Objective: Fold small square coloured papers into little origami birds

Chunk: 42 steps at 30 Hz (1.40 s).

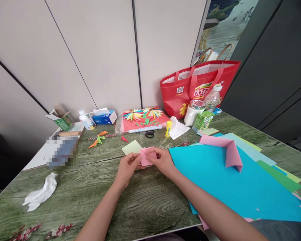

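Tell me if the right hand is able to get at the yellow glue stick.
Probably yes: the glue stick stands upright just beyond the right hand, with only tabletop between them. It does hold the pink paper, though, so it would have to leave that to the left hand.

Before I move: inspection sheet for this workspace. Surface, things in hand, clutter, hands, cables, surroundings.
Surface: green wood-look tabletop.
Things in hand: small pink paper; pale green sheet just behind.
Clutter: crumpled tissue on the left; scissors and upright glue stick beyond the hands; large blue sheet over other coloured papers on the right, folded pink strip on top.
Hands: left hand and right hand both hold the pink paper.
Cables: nothing seen.
Surroundings: pale panelled wall; red bag at back right.
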{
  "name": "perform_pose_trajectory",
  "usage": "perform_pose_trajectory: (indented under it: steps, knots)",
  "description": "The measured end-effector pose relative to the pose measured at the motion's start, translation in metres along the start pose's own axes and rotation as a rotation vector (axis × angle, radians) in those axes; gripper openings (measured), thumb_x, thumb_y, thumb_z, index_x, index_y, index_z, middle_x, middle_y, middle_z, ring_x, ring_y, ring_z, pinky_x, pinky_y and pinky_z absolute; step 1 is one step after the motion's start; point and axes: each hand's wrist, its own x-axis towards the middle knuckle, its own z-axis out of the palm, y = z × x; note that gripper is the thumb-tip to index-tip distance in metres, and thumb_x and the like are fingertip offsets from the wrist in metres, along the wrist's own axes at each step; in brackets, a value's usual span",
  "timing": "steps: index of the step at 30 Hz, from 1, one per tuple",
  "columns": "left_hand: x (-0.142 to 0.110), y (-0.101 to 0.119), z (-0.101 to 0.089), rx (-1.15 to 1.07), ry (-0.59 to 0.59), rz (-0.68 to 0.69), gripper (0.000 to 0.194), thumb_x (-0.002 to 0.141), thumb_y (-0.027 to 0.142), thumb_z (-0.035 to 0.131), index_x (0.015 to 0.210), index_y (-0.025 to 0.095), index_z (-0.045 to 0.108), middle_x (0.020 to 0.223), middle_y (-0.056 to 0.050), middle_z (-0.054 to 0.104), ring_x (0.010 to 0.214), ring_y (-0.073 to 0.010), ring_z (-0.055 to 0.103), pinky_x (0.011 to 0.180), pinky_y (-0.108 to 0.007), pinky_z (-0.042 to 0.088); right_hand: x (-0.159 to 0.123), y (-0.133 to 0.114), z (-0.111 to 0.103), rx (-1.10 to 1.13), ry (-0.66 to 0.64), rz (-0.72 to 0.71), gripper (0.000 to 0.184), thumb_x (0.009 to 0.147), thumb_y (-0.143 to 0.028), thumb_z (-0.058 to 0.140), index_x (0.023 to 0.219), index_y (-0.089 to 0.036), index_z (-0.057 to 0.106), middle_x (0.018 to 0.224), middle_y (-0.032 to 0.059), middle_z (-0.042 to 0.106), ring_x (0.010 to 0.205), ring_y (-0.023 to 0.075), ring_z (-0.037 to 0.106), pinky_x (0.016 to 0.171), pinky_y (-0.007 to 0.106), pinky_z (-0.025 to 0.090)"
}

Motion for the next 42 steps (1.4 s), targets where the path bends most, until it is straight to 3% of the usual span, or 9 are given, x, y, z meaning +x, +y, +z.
perform_pose_trajectory:
  steps: [3,8,13,17,21,26,33,37,42]
  knots:
    - [-0.003,0.001,0.007,0.026,-0.036,-0.057,0.026,0.064,0.036,0.065,0.072,0.012,0.057,0.061,-0.004,0.065,0.058,-0.0188,0.064,0.058,-0.032,0.053,-0.001,0.0,0.0,0.084,0.074,0.046,0.023,0.062,-0.022,0.062,0.084,-0.018,0.056,0.064,-0.0019,0.06,0.055,0.0127,0.054,0.05,0.022,0.042]
    - [-0.004,-0.003,0.011,0.036,-0.025,-0.057,0.028,0.067,0.04,0.061,0.072,0.015,0.05,0.055,-0.002,0.063,0.051,-0.0192,0.064,0.05,-0.032,0.053,-0.001,-0.001,0.002,0.247,0.091,0.122,0.052,0.058,-0.019,0.064,0.106,-0.02,0.044,0.065,-0.0027,0.061,0.056,0.0134,0.056,0.051,0.024,0.044]
    - [-0.002,-0.007,0.01,0.068,0.014,0.029,0.023,0.07,0.036,0.059,0.074,0.016,0.049,0.06,-0.002,0.064,0.056,-0.0181,0.065,0.052,-0.03,0.054,0.0,0.001,0.003,0.291,0.045,0.174,0.024,0.055,-0.021,0.068,0.074,-0.016,0.056,0.06,-0.0034,0.057,0.052,0.01,0.05,0.05,0.021,0.04]
    - [-0.001,-0.011,0.008,0.079,0.031,0.078,0.02,0.071,0.035,0.058,0.074,0.017,0.05,0.061,0.0,0.063,0.055,-0.0172,0.064,0.052,-0.029,0.054,-0.001,0.0,0.003,0.285,0.022,0.221,0.021,0.053,-0.024,0.071,0.056,-0.016,0.051,0.05,-0.0064,0.05,0.045,0.0072,0.044,0.045,0.02,0.035]
    - [-0.001,-0.013,0.003,0.251,0.064,0.138,0.015,0.071,0.032,0.057,0.071,0.017,0.054,0.059,0.001,0.062,0.052,-0.0158,0.062,0.05,-0.027,0.052,-0.003,-0.005,0.003,0.229,-0.06,0.136,0.024,0.054,-0.026,0.072,0.073,-0.017,0.06,0.069,-0.0008,0.063,0.063,0.013,0.057,0.059,0.024,0.044]
    - [-0.003,-0.007,-0.002,0.472,-0.097,0.149,0.012,0.073,0.028,0.054,0.068,0.018,0.058,0.054,0.001,0.061,0.047,-0.0155,0.061,0.046,-0.024,0.048,-0.002,-0.005,0.001,0.08,-0.177,0.01,0.014,0.064,-0.027,0.064,0.074,-0.016,0.063,0.073,0.0027,0.066,0.067,0.0149,0.06,0.061,0.026,0.046]
    - [-0.003,-0.006,-0.002,0.391,-0.129,0.07,0.014,0.072,0.031,0.056,0.07,0.017,0.057,0.056,0.001,0.061,0.047,-0.0154,0.059,0.047,-0.026,0.049,-0.002,0.001,0.0,-0.041,-0.157,-0.066,0.021,0.064,-0.02,0.061,0.084,-0.016,0.062,0.07,0.0015,0.065,0.065,0.0143,0.06,0.059,0.026,0.046]
    - [-0.003,-0.003,-0.003,0.35,-0.162,0.084,0.017,0.071,0.032,0.057,0.065,0.017,0.056,0.052,0.001,0.058,0.044,-0.0132,0.056,0.045,-0.025,0.048,-0.002,0.0,0.0,0.01,-0.164,0.007,0.02,0.062,-0.015,0.058,0.081,-0.016,0.063,0.064,-0.0001,0.065,0.059,0.0138,0.059,0.054,0.025,0.046]
    - [-0.004,0.005,-0.002,0.287,-0.158,-0.006,0.02,0.066,0.034,0.061,0.061,0.016,0.054,0.049,0.003,0.053,0.043,-0.013,0.056,0.041,-0.025,0.048,0.002,-0.003,-0.004,0.056,-0.179,0.076,0.024,0.061,-0.01,0.05,0.081,-0.016,0.063,0.066,-0.0008,0.066,0.057,0.0125,0.059,0.051,0.022,0.044]
